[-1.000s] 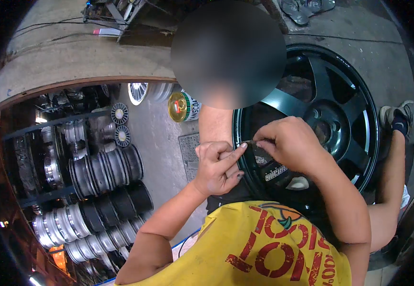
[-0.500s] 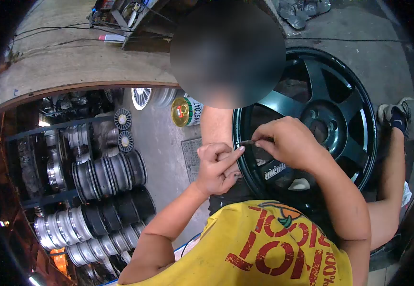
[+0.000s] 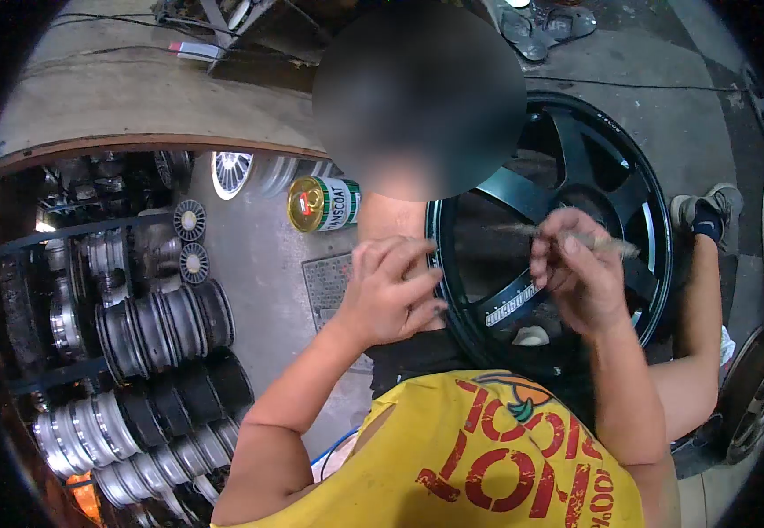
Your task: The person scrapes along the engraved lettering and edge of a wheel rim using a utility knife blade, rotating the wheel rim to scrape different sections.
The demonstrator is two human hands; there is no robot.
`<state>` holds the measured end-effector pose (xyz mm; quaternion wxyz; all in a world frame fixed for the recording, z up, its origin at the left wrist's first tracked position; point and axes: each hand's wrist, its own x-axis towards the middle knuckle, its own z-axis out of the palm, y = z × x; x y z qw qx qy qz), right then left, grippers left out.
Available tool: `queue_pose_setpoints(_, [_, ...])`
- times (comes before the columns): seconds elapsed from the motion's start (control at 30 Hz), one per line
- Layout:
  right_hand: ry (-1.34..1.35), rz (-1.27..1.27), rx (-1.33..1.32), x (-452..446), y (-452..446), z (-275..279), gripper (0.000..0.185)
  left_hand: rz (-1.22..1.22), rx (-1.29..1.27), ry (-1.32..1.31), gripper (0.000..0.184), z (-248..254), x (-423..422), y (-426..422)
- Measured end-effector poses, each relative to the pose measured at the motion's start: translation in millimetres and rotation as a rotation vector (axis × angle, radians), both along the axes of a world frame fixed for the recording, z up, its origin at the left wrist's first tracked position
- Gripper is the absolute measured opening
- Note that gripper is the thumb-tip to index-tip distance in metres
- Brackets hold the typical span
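Observation:
A dark green-black alloy wheel (image 3: 582, 150) lies in front of me, with pale lettering on one spoke. Over its spokes is my right hand (image 3: 584, 268), its fingers closed on a thin stick-like tool (image 3: 619, 246); motion smears the tool and its exact kind does not show. My left hand (image 3: 391, 290) is at the wheel's left edge, fingers bent but apart and nothing visible in them. Its fingertips are at the outer lip; I cannot tell whether they touch it. A grey blur hides the wheel's upper left part.
A paint can (image 3: 325, 204) lies left of my leg, by a floor grate (image 3: 327, 286). Silver and black rims (image 3: 166, 326) are stacked on racks at left. A wooden surface (image 3: 135, 110) runs along the upper left. Slippers (image 3: 549, 31) lie beyond the wheel; another wheel (image 3: 756, 396) stands at right.
My right hand has moved right, away from the wheel's left lip, and turned with the tool in it. My left hand's extended index finger has drawn back and bent. The view has shifted slightly.

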<state>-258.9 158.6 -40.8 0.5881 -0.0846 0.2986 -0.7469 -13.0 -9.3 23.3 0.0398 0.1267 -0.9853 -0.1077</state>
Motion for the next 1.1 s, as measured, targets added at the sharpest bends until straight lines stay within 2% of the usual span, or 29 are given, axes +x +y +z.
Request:
queue_pose_setpoints(0.07, [0.044,-0.001,-0.026,17.8,2.9,-13.5,0.027,-0.066,0.068,0.029,0.047,-4.6,7.9,4.9])
queue_pose_setpoints(0.13, [0.211,0.087,0.285,38.1,1.1,4.2,0.022,-0.053,0.197,0.078,0.045,-5.8,17.4,16.4])
queue_pose_setpoints(0.2, [0.276,0.019,0.245,59.5,-5.4,14.8,0.017,-0.015,0.209,0.128,0.045,-9.8,21.1,22.8])
queue_pose_setpoints(0.27, [0.679,0.005,0.177,66.5,-7.1,-1.6,0.019,0.048,0.249,0.233,0.047,-20.8,27.3,24.4])
queue_pose_setpoints(0.33, [0.773,0.026,0.254,66.0,-12.5,2.5,0.016,0.052,0.211,0.248,0.045,-23.8,23.9,18.6])
queue_pose_setpoints(0.4, [0.777,0.01,0.266,66.8,-18.6,-6.1,0.015,0.051,0.167,0.259,0.044,-23.5,21.3,15.8])
queue_pose_setpoints(0.47, [0.775,-0.015,0.28,68.5,-24.0,-9.1,0.013,0.152,0.165,0.219,0.048,-22.4,17.9,16.4])
queue_pose_setpoints(0.5, [0.674,-0.057,0.27,71.1,-27.4,-7.9,0.013,0.153,0.165,0.218,0.048,-16.3,8.5,19.9])
queue_pose_setpoints(0.53, [0.572,-0.1,0.26,72.7,-30.2,-7.2,0.013,0.263,0.023,0.094,0.051,-6.9,-6.2,26.2])
queue_pose_setpoints(0.6, [0.61,-0.107,0.255,73.0,-32.6,-7.8,0.013,0.369,-0.115,-0.034,0.053,-2.7,-17.6,29.5])
queue_pose_setpoints(0.7, [0.735,-0.1,0.237,66.0,-33.0,-7.7,0.014,0.349,-0.081,-0.044,0.05,-8.0,-14.8,26.4])
queue_pose_setpoints(0.77, [0.816,-0.085,0.227,62.9,-35.0,-7.8,0.015,0.124,0.096,0.224,0.043,-20.5,8.6,16.2])
queue_pose_setpoints(0.8, [0.797,-0.082,0.219,63.3,-36.3,-8.3,0.014,0.129,0.098,0.219,0.043,-23.8,15.9,13.8])
queue_pose_setpoints(0.87, [0.773,-0.077,0.211,60.8,-39.6,-6.9,0.013,0.098,0.235,0.374,0.026,-30.3,28.0,10.9])
queue_pose_setpoints(0.93, [0.796,0.111,0.259,54.1,-42.5,0.1,0.012,0.136,0.231,0.38,0.02,-28.7,26.2,10.7])
queue_pose_setpoints(1.1, [0.785,0.115,0.273,52.3,-44.2,2.2,0.012,0.168,0.256,0.375,0.02,-28.9,20.9,5.5])
